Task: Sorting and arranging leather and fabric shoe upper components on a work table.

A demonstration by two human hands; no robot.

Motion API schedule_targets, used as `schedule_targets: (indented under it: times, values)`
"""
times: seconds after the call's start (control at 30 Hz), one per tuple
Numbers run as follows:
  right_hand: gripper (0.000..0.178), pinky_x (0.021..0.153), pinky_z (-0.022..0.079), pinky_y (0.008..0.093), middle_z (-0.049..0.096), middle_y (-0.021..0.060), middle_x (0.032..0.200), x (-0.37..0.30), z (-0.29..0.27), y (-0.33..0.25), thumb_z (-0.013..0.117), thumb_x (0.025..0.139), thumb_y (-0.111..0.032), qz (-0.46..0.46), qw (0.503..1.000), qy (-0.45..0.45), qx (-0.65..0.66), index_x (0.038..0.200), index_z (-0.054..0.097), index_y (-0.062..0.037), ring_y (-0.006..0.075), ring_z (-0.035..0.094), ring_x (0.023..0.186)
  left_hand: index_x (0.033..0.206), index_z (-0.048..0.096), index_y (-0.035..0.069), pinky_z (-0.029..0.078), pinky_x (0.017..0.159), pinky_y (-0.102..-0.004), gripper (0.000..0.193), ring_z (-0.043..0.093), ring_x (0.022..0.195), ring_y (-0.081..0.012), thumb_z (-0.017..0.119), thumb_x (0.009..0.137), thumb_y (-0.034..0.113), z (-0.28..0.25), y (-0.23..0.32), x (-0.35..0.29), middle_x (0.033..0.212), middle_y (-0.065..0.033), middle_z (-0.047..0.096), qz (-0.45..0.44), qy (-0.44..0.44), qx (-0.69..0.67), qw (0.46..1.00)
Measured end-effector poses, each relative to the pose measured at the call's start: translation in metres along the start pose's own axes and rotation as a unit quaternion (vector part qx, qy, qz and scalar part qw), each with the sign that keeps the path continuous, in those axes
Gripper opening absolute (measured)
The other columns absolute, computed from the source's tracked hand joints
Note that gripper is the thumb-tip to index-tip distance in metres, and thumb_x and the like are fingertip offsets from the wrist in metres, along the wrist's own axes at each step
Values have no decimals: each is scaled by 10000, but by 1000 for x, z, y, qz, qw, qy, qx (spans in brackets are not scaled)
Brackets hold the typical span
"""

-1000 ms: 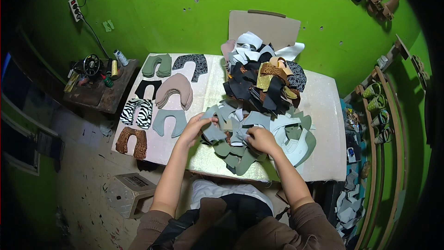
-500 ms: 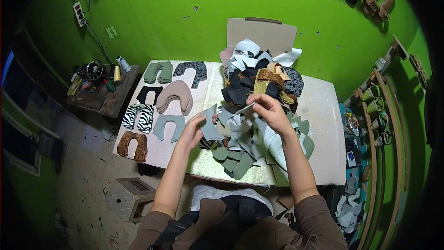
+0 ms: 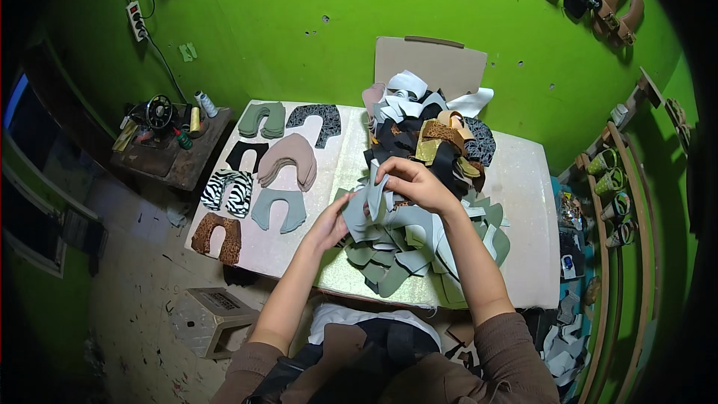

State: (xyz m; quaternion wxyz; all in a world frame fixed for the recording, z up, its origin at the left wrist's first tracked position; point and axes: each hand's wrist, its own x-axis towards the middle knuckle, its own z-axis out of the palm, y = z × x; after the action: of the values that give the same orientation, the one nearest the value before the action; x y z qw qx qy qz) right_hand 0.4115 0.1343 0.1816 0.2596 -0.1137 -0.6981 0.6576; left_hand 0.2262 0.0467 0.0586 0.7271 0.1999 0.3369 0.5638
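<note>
My left hand is closed on the edge of a grey cut piece of sheet material. Beside it, my right hand pinches another grey piece, held upright against the first. Both hands are above a loose pile of green pieces and grey ones. Farther back is a heap of mixed scraps. On the table's left lie arch-shaped pieces: a green stack, a pink stack, a grey one, zebra print, leopard print, black and black-grey patterned.
The pieces lie on a pale table. A cardboard panel leans behind the heap against a green wall. At left, a sewing machine stands on a small wooden table. A wooden rack holds sandals at right; a stool stands lower left.
My two hands have come together. The right hand has moved left with its grey piece, and the left hand slightly right and down with its own. The view has shifted slightly.
</note>
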Motion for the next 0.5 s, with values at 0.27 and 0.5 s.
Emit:
schedule_targets:
  times: [0.27, 0.5]
  values:
    - [89, 739, 389, 211, 513, -14, 895, 3, 7, -13, 539, 849, -104, 17, 986, -64, 155, 919, 541, -47, 76, 493, 817, 1296, 389, 53, 442, 905, -361, 624, 554, 1036, -247, 314, 906, 533, -7, 11, 4, 1181, -146, 534, -53, -79, -95, 991]
    - [127, 744, 404, 238, 539, -4, 833, -31, -41, 52, 434, 788, -38, 106, 994, 18, -16, 805, 559, -32, 91, 506, 784, 1346, 303, 39, 482, 838, -392, 788, 580, 935, -290, 450, 817, 606, 0, 21, -18, 1115, -218, 530, -6, -202, -121, 972]
